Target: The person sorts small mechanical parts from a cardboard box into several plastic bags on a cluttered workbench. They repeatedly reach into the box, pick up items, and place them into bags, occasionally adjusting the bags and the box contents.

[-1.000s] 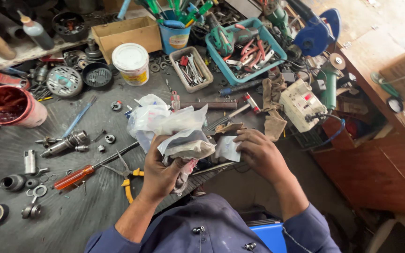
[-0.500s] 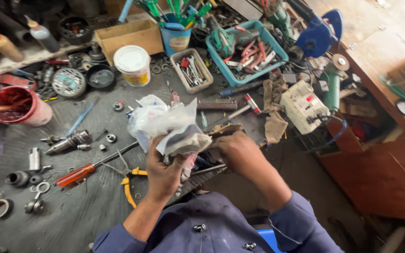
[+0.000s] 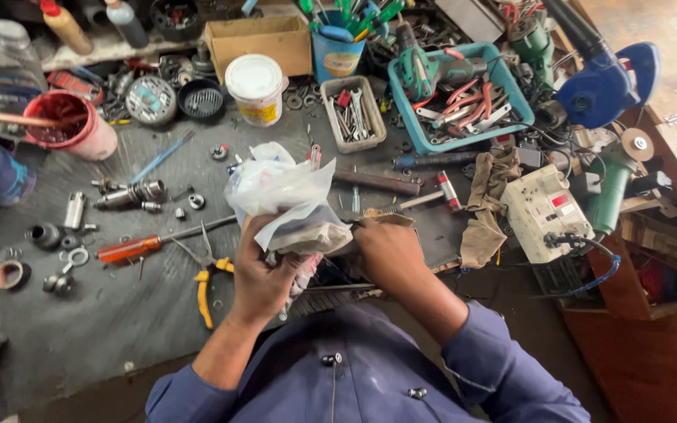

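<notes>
My left hand (image 3: pixel 260 276) grips a bundle of crumpled clear plastic bags (image 3: pixel 284 188) from below, holding it up over the grey workbench (image 3: pixel 103 313). My right hand (image 3: pixel 389 252) is pressed against the bundle's right side, fingers curled into the plastic near its lower edge. What the bags contain is hidden. An orange-handled screwdriver (image 3: pixel 139 246) and yellow-handled pliers (image 3: pixel 205 286) lie just left of my left hand.
A blue tray (image 3: pixel 511 110) of tools, a small tray of wrenches (image 3: pixel 354 113), a white tub (image 3: pixel 255 88), a cardboard box (image 3: pixel 260 39) and a red bucket (image 3: pixel 72 125) line the back. A white switch box (image 3: pixel 542 211), brown rags (image 3: pixel 491 204) and a green grinder (image 3: pixel 613 184) crowd the right.
My right hand has moved left from beside the bundle and closed onto its right side. The bags are bunched tighter between both hands.
</notes>
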